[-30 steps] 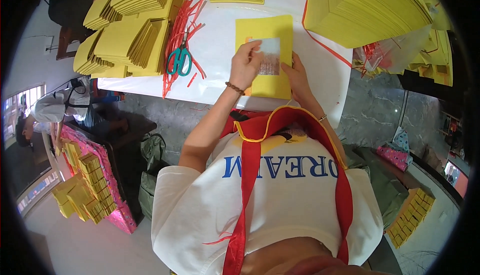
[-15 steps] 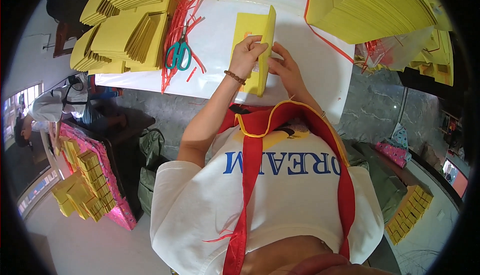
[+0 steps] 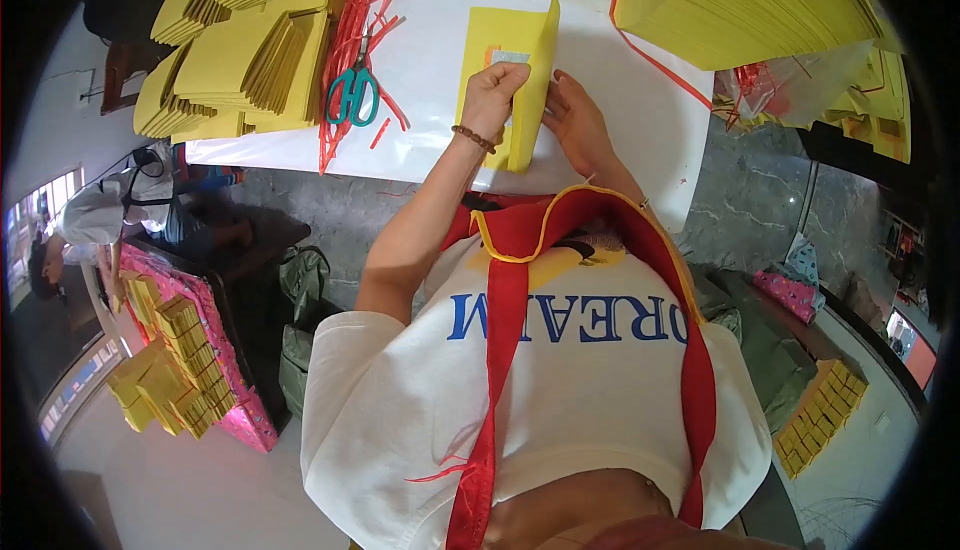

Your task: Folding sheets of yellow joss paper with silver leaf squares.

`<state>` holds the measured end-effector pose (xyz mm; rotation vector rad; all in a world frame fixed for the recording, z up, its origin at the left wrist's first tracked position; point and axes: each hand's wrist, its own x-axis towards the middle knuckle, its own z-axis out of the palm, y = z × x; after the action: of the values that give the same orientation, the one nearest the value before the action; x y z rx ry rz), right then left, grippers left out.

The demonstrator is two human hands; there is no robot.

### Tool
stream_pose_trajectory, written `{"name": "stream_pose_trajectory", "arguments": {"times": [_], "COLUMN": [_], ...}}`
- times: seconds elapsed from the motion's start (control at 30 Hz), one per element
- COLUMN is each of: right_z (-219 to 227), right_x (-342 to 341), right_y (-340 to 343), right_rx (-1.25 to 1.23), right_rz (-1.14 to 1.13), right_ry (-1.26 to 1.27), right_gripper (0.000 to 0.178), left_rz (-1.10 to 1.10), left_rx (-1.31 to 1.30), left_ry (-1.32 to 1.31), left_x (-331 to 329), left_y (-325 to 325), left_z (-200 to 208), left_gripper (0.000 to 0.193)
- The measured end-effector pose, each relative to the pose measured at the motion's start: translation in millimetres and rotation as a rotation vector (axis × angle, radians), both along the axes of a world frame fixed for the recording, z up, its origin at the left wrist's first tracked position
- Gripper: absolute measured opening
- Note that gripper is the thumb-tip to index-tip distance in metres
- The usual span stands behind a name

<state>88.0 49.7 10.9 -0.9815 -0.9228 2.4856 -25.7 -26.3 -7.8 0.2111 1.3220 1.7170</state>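
Note:
A folded yellow paper sheet (image 3: 484, 35) lies in front of me on the white-covered table, its right flap (image 3: 541, 80) standing up. An orange and silver patch (image 3: 512, 57) shows on its inner face. My left hand (image 3: 492, 100), with a beaded bracelet, rests closed over the inner face beside the flap, thumb pressed on the fingers; what it holds is hidden. On the flap's outer side is my right hand (image 3: 580, 130), fingers loosely bent and apart, some tips close to the paper. Teal-handled scissors (image 3: 352, 96) lie left of the sheet on red plastic strips (image 3: 335, 135).
Stacks of folded yellow paper (image 3: 225, 70) stand at the table's left, with a tall block (image 3: 745, 5) at the far right. A red strip (image 3: 660, 77) runs along the right side. A clear bag (image 3: 790, 80) lies beyond the edge. Another person (image 3: 110, 205) is at the left.
My left hand has moved off the flap's edge and closed lower over the inner face, uncovering the silver patch. My right hand's fingers have drawn in beside the flap.

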Motion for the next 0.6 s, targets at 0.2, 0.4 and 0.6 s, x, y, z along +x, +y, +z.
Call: {"name": "stream_pose_trajectory", "arguments": {"times": [0.2, 0.4, 0.6], "right_z": [-5.3, -4.2, 3.1], "right_x": [-1.6, -3.6, -6.2], "right_y": [3.6, 3.4, 1.4], "right_rx": [-0.022, -0.003, 0.02], "right_rz": [0.02, 0.024, 0.033], "right_ry": [0.04, 0.011, -0.006], "right_gripper": [0.045, 0.045, 0.041], "left_rz": [-0.012, 0.025, -0.018], "left_rx": [-0.027, 0.023, -0.041], "left_ry": [0.035, 0.015, 0.042], "left_x": [0.8, 3.9, 7.8], "left_y": [0.6, 0.7, 3.8], "left_z": [2.5, -4.4, 16.0], "left_gripper": [0.02, 0.021, 0.021]}}
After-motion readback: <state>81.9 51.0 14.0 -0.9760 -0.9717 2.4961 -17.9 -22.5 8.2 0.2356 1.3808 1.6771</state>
